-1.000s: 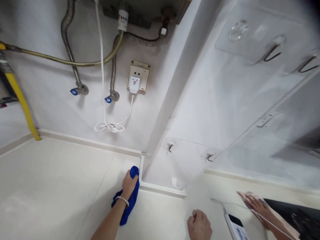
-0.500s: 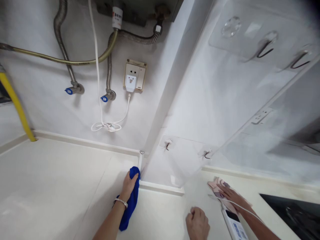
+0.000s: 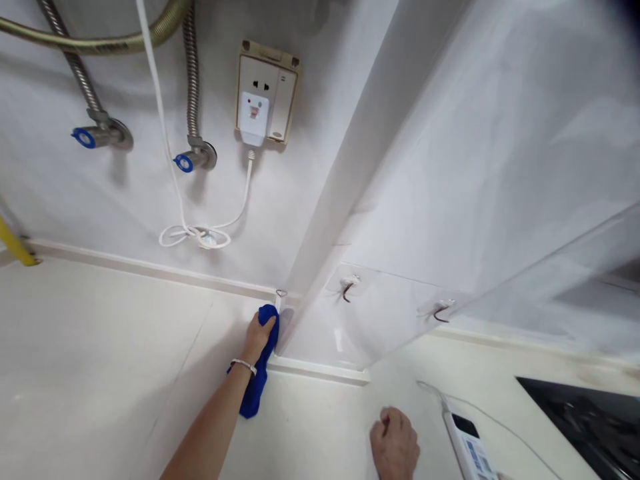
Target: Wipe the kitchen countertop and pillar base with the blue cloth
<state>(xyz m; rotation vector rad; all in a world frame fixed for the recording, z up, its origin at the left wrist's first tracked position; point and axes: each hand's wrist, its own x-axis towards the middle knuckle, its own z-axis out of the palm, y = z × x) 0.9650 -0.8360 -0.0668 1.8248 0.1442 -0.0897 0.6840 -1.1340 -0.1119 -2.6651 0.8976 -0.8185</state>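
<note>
My left hand (image 3: 256,337), with a bracelet at the wrist, is closed around a blue cloth (image 3: 255,393). It presses the cloth's upper end into the corner where the white counter (image 3: 100,333) meets the wall pillar (image 3: 345,307). The cloth's lower part trails over the counter beneath my wrist. My right hand (image 3: 395,443) rests on the counter as a loose fist, its fingers curled, and I see no object in it. Right of that fist lies a white device (image 3: 469,443) with a dark screen and a cable (image 3: 493,415).
Above the counter are a wall socket (image 3: 267,93) with a white plug, a looped white cord (image 3: 195,235) and two blue-handled valves (image 3: 195,159). Clear hooks (image 3: 347,287) stick to the pillar. A yellow hose (image 3: 17,243) stands far left; a black hob (image 3: 590,420) lies right.
The view has moved closer to the socket and corner. My left hand has slid slightly up along the corner with the cloth. Another person's arm and its pink cloth have left the right side.
</note>
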